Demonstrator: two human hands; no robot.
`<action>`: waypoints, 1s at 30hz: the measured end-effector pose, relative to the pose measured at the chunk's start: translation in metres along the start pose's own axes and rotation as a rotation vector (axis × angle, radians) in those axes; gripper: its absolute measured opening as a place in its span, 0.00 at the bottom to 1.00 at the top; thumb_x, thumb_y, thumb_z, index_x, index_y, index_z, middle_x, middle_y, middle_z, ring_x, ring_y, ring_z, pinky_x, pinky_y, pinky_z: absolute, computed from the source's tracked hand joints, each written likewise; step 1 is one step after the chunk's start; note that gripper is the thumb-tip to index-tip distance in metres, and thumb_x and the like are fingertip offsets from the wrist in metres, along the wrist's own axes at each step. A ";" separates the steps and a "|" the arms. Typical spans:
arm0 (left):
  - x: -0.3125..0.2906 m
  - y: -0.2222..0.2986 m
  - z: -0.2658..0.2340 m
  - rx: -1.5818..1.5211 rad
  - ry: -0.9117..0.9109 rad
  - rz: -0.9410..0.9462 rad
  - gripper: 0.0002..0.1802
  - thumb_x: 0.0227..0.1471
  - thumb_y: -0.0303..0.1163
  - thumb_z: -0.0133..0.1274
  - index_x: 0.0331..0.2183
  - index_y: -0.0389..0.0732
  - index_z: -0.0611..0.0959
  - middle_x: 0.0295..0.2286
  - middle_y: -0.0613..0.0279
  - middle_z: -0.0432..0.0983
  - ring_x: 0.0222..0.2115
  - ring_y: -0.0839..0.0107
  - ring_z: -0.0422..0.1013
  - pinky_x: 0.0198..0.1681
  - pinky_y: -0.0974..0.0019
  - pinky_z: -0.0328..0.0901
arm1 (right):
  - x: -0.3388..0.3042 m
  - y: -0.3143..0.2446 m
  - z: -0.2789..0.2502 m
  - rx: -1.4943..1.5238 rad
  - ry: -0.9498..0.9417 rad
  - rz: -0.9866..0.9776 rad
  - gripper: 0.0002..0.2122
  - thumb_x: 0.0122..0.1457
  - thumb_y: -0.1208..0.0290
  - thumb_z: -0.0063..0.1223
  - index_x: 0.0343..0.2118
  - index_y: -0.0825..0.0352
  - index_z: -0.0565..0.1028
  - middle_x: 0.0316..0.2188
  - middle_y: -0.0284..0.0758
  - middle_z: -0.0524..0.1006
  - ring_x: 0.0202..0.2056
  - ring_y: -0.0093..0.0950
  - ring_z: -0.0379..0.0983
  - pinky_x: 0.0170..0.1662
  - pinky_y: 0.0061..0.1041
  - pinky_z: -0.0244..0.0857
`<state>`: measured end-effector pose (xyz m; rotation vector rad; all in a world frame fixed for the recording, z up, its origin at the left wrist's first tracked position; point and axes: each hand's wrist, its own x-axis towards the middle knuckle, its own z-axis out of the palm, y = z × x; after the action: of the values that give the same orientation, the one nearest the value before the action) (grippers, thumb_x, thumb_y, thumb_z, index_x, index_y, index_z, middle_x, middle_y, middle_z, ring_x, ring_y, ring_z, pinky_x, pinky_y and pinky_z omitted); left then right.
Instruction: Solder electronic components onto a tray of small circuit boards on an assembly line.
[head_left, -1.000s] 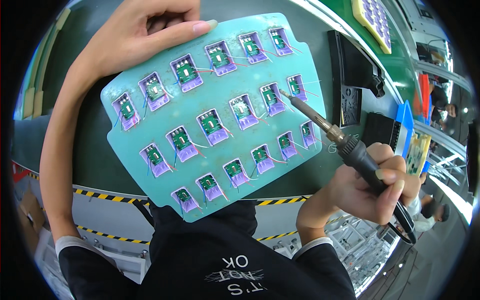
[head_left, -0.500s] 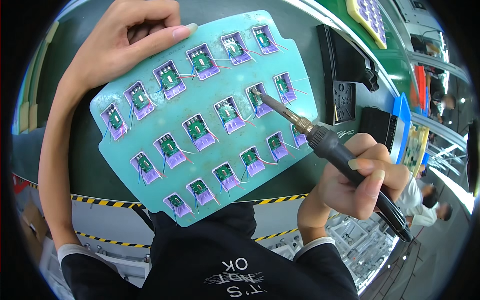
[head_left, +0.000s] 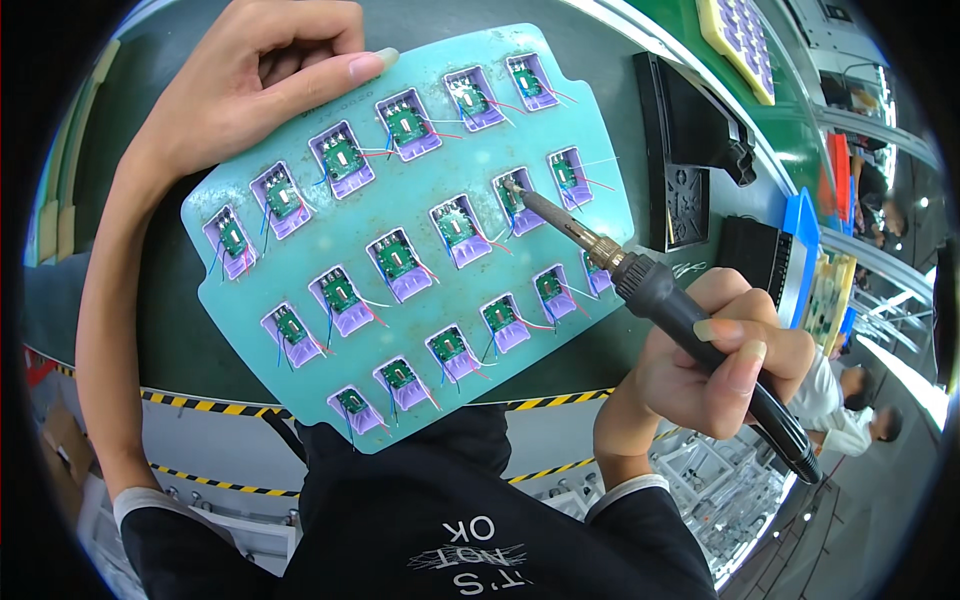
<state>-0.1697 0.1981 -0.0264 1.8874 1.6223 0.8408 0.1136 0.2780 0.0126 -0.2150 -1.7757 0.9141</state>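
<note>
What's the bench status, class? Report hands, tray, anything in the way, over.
Left hand: thumb along far edge of teal tray. Right hand: holding soldering iron, tip at middle-row circuit board. Iron partly hides lower-right pocket.

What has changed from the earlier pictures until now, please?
The right hand moved left with the soldering iron; its tip went from the right edge of a purple case to over the green circuit board inside. The turquoise plate shows slightly further left, perhaps partly from camera movement. Nothing was taken or let go: the right hand still grips the iron, and the left hand stays at the plate's upper edge.
</note>
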 end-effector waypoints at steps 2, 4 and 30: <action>0.000 0.000 0.000 0.002 -0.001 -0.003 0.16 0.52 0.34 0.47 0.18 0.36 0.69 0.11 0.68 0.56 0.10 0.83 0.51 0.15 0.74 0.44 | 0.000 0.000 0.000 -0.015 0.005 -0.001 0.07 0.48 0.75 0.40 0.17 0.68 0.60 0.08 0.31 0.58 0.08 0.15 0.43 0.12 0.16 0.41; -0.001 -0.001 0.001 0.007 0.002 0.001 0.16 0.52 0.34 0.47 0.18 0.36 0.69 0.10 0.68 0.56 0.10 0.83 0.51 0.15 0.74 0.44 | 0.001 0.000 0.000 -0.027 0.092 -0.037 0.08 0.48 0.74 0.40 0.16 0.66 0.58 0.08 0.28 0.54 0.09 0.15 0.42 0.12 0.15 0.40; -0.005 0.003 -0.010 -0.024 0.067 -0.014 0.16 0.51 0.32 0.48 0.16 0.36 0.70 0.09 0.71 0.56 0.10 0.86 0.49 0.13 0.75 0.41 | 0.008 -0.006 -0.017 -0.030 0.130 -0.021 0.07 0.48 0.73 0.41 0.17 0.67 0.61 0.08 0.28 0.54 0.09 0.15 0.42 0.14 0.16 0.39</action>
<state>-0.1759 0.1928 -0.0179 1.8469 1.6561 0.9233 0.1267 0.2863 0.0247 -0.2689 -1.6697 0.8406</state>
